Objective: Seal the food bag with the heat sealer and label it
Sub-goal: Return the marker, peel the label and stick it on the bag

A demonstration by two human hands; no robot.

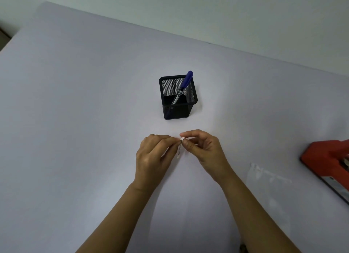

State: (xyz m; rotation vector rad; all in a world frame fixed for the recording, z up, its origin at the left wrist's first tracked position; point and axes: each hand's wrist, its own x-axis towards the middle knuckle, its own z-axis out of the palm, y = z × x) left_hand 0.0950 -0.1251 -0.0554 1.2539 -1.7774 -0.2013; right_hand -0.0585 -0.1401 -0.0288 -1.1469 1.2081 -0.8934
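A small white label (179,152) with dark writing hangs between my two hands above the middle of the table. My left hand (154,154) pinches it from the left, and my right hand (203,149) pinches its curled top edge from the right. A clear plastic food bag (268,194) lies flat on the table to the right of my right forearm, hard to make out against the surface. The red heat sealer (328,164) sits at the right edge, partly cut off by the frame.
A black mesh pen holder (178,109) stands on the table beyond my hands, with a blue marker (182,87) leaning in it. The pale table (75,101) meets a wall along its far edge.
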